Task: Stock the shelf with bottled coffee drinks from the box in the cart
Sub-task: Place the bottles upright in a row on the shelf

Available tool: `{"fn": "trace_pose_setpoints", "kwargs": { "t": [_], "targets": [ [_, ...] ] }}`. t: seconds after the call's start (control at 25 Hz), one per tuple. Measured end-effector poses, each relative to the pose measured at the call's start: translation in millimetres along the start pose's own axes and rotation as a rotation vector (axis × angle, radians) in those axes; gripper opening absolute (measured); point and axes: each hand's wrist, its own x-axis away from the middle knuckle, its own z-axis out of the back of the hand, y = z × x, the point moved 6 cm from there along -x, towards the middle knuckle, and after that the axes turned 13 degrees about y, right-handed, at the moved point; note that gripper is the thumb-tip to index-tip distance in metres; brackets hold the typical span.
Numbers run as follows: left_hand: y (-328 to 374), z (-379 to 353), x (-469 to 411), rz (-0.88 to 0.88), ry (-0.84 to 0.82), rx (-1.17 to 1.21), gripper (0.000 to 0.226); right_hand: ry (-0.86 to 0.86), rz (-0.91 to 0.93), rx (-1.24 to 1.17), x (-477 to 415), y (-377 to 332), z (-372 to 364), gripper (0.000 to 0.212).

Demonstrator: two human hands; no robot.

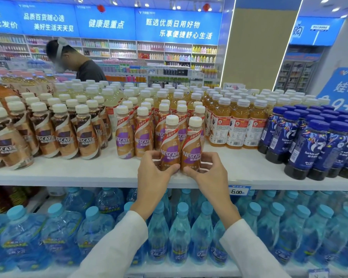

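Observation:
Two Nescafe coffee bottles with purple labels and cream caps stand side by side near the front edge of the white top shelf (88,171). My left hand (155,169) grips the base of the left bottle (170,141). My right hand (207,169) grips the base of the right bottle (192,143). Both bottles are upright and touch each other. Behind them stand several rows of the same purple-label coffee bottles (125,135). The box and the cart are out of view.
Brown-label Nescafe bottles (64,135) fill the shelf to the left, orange juice bottles (237,125) and dark blue Luckin bottles (309,145) to the right. Blue water bottles (179,233) crowd the lower shelf. A person (82,65) stands beyond the shelf.

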Motion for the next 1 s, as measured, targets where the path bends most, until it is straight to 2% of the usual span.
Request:
{"fn": "trace_pose_setpoints", "kwargs": {
  "t": [0.2,0.52,1.0],
  "targets": [
    [-3.4,7.8,-7.5,-0.085,0.146,-0.088,0.060,0.005,0.037,0.004,-4.2,-8.0,-26.4,0.055],
    [1.0,-4.3,-24.5,-0.067,0.149,-0.153,0.058,-0.001,0.066,0.031,-24.0,-8.5,-51.9,0.055],
    [3.2,-13.0,-27.4,-0.150,0.155,-0.282,0.043,0.013,0.072,0.059,-34.8,-2.1,-60.5,0.053]
  ]
}}
